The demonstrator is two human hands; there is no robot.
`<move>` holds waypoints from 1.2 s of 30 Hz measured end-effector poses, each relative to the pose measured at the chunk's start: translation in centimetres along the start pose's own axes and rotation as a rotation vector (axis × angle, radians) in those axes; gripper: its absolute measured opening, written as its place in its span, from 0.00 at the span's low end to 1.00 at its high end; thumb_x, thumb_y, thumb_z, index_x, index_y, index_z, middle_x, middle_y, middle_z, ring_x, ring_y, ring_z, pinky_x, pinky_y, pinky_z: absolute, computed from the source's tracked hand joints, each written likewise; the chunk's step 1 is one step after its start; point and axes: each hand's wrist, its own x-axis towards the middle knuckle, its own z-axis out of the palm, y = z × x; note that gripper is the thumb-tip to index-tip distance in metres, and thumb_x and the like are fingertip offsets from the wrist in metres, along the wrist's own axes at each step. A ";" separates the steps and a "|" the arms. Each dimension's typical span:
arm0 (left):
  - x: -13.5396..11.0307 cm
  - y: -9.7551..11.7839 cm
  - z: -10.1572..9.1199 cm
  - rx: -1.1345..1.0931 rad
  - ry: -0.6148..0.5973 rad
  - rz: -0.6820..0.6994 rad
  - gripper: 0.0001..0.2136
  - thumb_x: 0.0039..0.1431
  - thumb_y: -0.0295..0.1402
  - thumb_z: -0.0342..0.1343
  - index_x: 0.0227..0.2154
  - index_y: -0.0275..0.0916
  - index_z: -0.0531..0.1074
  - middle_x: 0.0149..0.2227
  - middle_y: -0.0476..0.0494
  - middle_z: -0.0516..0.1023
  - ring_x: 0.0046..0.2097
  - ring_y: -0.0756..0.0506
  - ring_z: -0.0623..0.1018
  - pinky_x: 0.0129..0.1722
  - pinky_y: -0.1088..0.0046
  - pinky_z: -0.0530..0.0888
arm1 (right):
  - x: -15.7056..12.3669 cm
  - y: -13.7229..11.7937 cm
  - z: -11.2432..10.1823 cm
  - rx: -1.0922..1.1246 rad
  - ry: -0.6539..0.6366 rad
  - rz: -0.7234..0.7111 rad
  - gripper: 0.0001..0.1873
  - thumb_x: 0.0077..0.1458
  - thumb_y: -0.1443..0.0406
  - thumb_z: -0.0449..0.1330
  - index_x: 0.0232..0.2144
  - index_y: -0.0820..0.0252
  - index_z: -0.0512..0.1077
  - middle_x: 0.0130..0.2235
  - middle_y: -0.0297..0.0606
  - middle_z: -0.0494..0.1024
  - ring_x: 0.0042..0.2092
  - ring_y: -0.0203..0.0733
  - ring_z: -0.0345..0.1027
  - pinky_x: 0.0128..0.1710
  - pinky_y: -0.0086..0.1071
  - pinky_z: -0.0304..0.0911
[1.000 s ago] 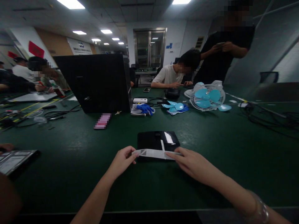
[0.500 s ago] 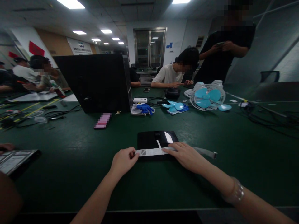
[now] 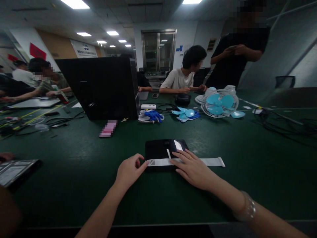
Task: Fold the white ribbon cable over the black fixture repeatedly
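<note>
A flat white strip (image 3: pixel 162 162) with printing near its left end lies across a black, flat, box-like object (image 3: pixel 156 150) on the green table. A thicker piece marks the strip's right end, beyond the object. My left hand (image 3: pixel 130 168) is at the left end, its thumb tip touching the strip and its index finger curled a little apart from the thumb. With fingers spread, my right hand (image 3: pixel 194 167) rests on the strip and the object's right part, hiding the middle of the strip. A short white piece (image 3: pixel 168 153) sticks up from the strip.
A large black case (image 3: pixel 99 89) stands ahead left, with a pink phone-like item (image 3: pixel 108 128) before it. Blue-and-white gloves (image 3: pixel 151 115), blue fan blades (image 3: pixel 185 113) and a fan (image 3: pixel 219 103) lie farther back. Cables (image 3: pixel 279 124) are at right. Several people sit or stand around.
My left finger and thumb have parted from their pinch at the strip's end. The strip's right end has turned flat and straight. My right hand has shifted slightly left, fingers more spread.
</note>
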 end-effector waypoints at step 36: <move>-0.3 -1.9 -0.6 -0.068 0.201 -0.003 0.20 0.66 0.47 0.42 0.52 0.42 0.69 0.39 0.43 0.78 0.39 0.44 0.77 0.39 0.67 0.72 | 2.3 1.8 -0.4 0.254 -0.167 0.230 0.48 0.56 0.40 0.52 0.70 0.52 0.42 0.70 0.41 0.46 0.68 0.56 0.43 0.65 0.54 0.43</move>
